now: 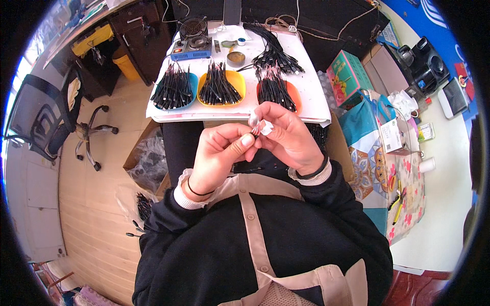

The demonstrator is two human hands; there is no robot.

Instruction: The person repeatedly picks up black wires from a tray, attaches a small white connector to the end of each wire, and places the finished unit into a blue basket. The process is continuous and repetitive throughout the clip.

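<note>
In front of my chest, both hands meet around a small cable end with thin bared wires. My left hand pinches it between thumb and fingers. From the other side, my right hand closes thumb and fingertips on the same wires. A white scrap, perhaps tape or paper, sits at my right thumb; its kind is unclear. Beyond my hands, short black cables fill a blue bowl, a yellow bowl and a red-orange bowl. The rest of the held cable is mostly hidden behind my fingers.
The white table also bears a blue portable burner, a round tin and a bundle of long black cables. To the right, pliers lie on a patterned cloth. An office chair stands left.
</note>
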